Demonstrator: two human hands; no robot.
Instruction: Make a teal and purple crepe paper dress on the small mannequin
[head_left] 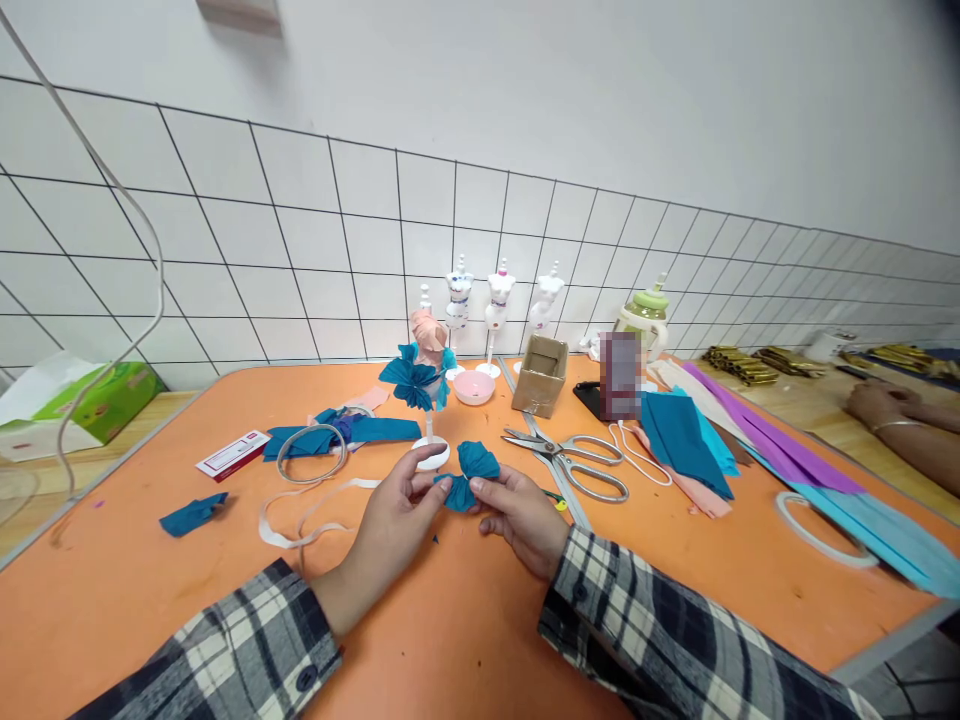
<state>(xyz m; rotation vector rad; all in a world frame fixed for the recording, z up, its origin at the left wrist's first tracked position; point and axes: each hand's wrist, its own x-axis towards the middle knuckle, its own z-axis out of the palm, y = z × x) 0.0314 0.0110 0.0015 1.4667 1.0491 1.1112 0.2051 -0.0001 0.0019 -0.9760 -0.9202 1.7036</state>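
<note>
Between my hands is a small piece of gathered teal crepe paper [478, 460], fanned out like petals and pinched in at its middle. My left hand [409, 505] grips its left edge between thumb and fingers. From the other side, my right hand [521, 510] pinches it with the thumb on top. Just beyond stands a small dress form [429, 425] on a round white base, wrapped in pink and teal crepe paper with a large teal paper flower [414, 378] on its front. A white ribbon [281, 540] lies curled left of my left hand.
Large scissors [592, 465] lie partly open to the right, near a cardboard box [540, 375] and pink bowl [474, 387]. Several white dress forms [500, 300] stand behind. Crepe paper sheets [682, 440] spread rightward. A silver ring [311, 453] lies left. Another person's hands [885, 405] rest far right.
</note>
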